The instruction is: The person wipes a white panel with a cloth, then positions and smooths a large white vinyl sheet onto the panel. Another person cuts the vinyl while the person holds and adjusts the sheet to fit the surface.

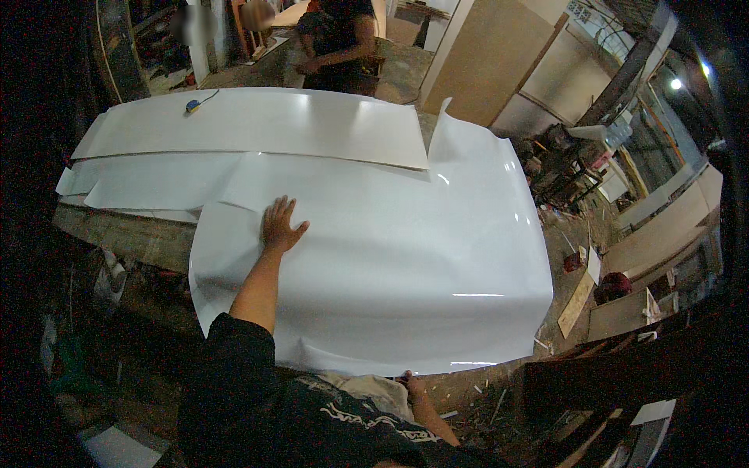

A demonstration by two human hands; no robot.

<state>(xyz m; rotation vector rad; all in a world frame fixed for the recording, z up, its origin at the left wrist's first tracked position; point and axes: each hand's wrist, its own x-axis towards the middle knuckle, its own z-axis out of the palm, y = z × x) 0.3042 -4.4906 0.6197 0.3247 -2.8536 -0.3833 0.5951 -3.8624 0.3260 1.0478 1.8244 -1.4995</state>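
Note:
A large glossy white sheet [390, 257] lies draped across the worktable, its near side bending down toward my body. My left hand [282, 225] rests flat on it with fingers spread. My right hand [413, 382] is low at the sheet's near edge, in front of my waist. Its fingers look closed around something small and dark, mostly hidden, that I cannot make out. Beyond my left hand, a flat white panel [257, 129] lies over the far part of the sheet. A blue tape measure [193, 107] sits on that panel, with a thin strip sticking out.
A person [339, 43] in dark clothes stands beyond the table. Tan boards [491, 58] lean at the back right. Scraps and offcuts [577, 300] litter the floor on the right. The worktable's bare edge [125, 234] shows at left, and a dark beam [608, 382] lies at lower right.

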